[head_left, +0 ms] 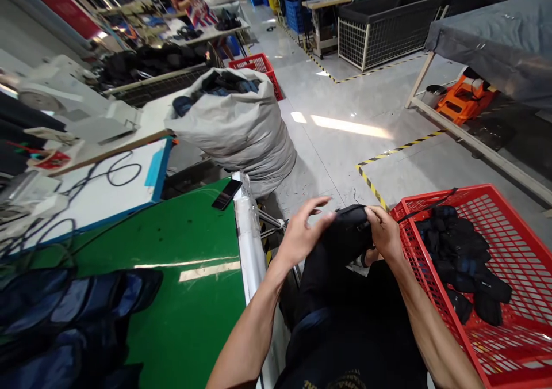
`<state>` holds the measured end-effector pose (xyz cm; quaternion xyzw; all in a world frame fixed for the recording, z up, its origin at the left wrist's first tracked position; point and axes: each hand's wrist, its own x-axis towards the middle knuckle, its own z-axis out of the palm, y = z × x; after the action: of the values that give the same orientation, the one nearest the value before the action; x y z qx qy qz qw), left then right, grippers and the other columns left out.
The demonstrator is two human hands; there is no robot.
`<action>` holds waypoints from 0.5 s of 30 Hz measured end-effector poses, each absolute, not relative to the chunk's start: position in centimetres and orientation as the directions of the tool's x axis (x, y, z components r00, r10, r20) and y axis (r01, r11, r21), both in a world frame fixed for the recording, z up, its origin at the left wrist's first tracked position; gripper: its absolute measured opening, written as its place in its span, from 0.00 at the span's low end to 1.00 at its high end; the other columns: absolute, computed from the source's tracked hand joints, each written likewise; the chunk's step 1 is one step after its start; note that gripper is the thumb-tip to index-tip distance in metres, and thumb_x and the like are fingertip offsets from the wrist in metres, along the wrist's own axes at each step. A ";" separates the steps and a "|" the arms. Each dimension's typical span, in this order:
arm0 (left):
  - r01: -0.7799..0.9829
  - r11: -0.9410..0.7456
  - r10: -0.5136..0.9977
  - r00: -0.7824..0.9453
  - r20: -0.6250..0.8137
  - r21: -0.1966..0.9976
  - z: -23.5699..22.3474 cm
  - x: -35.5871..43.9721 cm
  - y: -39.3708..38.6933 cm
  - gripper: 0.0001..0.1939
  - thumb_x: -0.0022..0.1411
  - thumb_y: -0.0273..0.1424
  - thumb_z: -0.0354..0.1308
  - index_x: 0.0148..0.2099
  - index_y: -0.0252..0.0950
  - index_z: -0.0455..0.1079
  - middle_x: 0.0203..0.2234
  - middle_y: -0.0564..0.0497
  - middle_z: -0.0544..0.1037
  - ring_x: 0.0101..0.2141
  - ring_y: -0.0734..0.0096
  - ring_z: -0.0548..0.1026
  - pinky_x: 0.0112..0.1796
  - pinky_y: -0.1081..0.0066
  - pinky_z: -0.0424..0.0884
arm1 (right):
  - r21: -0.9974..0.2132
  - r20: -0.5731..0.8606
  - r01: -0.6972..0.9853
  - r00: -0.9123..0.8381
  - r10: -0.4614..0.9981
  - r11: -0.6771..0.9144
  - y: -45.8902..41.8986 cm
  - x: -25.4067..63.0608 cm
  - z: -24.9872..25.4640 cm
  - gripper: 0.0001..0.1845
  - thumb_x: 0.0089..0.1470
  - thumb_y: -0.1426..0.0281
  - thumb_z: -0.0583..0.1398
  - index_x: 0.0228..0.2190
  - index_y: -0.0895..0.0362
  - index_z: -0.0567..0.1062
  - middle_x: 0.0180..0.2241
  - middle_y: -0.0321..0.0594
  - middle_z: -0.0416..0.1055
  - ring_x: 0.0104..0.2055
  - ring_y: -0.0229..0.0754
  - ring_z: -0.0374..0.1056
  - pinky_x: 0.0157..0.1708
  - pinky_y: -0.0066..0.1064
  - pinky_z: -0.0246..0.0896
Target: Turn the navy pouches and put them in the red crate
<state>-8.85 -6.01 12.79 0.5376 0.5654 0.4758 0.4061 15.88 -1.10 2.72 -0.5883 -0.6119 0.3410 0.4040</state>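
A small black fabric pouch (351,215) is held over my lap, its dark cloth hard to tell from my black clothing below. My right hand (384,232) grips the pouch's right end, thumb on top. At its left end is my left hand (304,231), with thumb and fingers spread apart; the thumb tip is at the pouch's edge, and whether it touches I cannot tell. To my right stands a red plastic crate (448,196) with several similar black pouches (468,251) heaped inside.
On my left is a green-topped table (194,308) with a phone (226,194) and stacked dark blue fabric pieces (81,302). A big white sack (254,124) of dark items stands ahead. Beyond are a wire-mesh bin (364,41) and yellow-black floor tape (401,148).
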 end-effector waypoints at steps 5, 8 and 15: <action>0.324 -0.054 0.998 0.040 0.043 0.945 9.6 -4.9 -9.2 0.17 0.75 0.39 0.66 0.62 0.48 0.83 0.56 0.44 0.86 0.57 0.51 0.81 0.62 0.56 0.72 | -0.850 0.160 0.473 -0.192 0.968 0.234 -4.5 16.3 5.4 0.21 0.74 0.48 0.60 0.40 0.48 0.85 0.41 0.41 0.84 0.43 0.50 0.79 0.45 0.37 0.67; 0.258 -0.005 0.999 -0.032 0.014 0.966 6.1 -2.6 -10.9 0.14 0.77 0.38 0.61 0.58 0.47 0.84 0.51 0.45 0.87 0.53 0.52 0.82 0.59 0.56 0.73 | -0.891 0.066 0.416 -0.280 0.958 0.183 -6.2 17.1 6.0 0.22 0.74 0.50 0.60 0.34 0.49 0.83 0.34 0.38 0.81 0.37 0.48 0.76 0.43 0.37 0.67; -0.143 0.372 0.923 -0.041 -0.381 0.917 3.9 0.0 -13.7 0.16 0.68 0.47 0.71 0.41 0.40 0.84 0.34 0.49 0.83 0.37 0.61 0.77 0.42 0.67 0.71 | -0.933 -0.198 0.348 -0.274 0.941 -0.095 -9.0 20.1 2.4 0.27 0.67 0.43 0.63 0.28 0.51 0.79 0.29 0.35 0.73 0.35 0.46 0.70 0.38 0.35 0.64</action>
<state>-0.03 -13.74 3.87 0.3429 0.5694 0.4429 0.6017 20.11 -8.97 2.44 -0.5296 -0.6085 0.5166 0.2869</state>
